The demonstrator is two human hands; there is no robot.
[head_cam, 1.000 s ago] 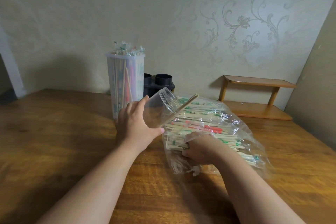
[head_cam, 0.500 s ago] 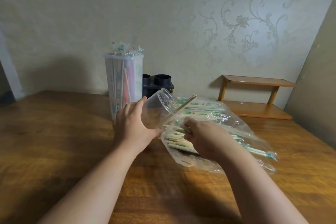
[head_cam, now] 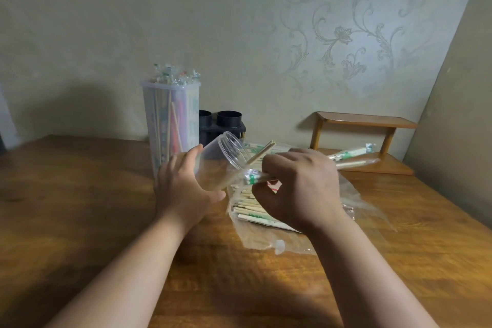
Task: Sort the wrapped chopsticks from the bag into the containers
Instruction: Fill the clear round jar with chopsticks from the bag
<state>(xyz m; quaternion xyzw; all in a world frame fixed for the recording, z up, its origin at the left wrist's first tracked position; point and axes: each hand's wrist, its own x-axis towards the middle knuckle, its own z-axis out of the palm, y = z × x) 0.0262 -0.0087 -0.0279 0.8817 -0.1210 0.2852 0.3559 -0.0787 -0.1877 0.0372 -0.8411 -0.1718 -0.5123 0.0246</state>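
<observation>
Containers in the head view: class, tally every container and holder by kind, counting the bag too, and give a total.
Tall translucent container: 1
Clear plastic jar, held tilted by the left hand: 1
Black round holders: 2
Plastic bag: 1
Total: 5

Pale floral-patterned wall (head_cam: 239, 21), wooden table (head_cam: 66, 194), small wooden shelf (head_cam: 367, 121) behind

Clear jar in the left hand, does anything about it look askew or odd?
Yes. The clear round plastic jar is tipped sideways in the left hand, mouth toward the right hand, with a pale wooden chopstick poking out.
</observation>
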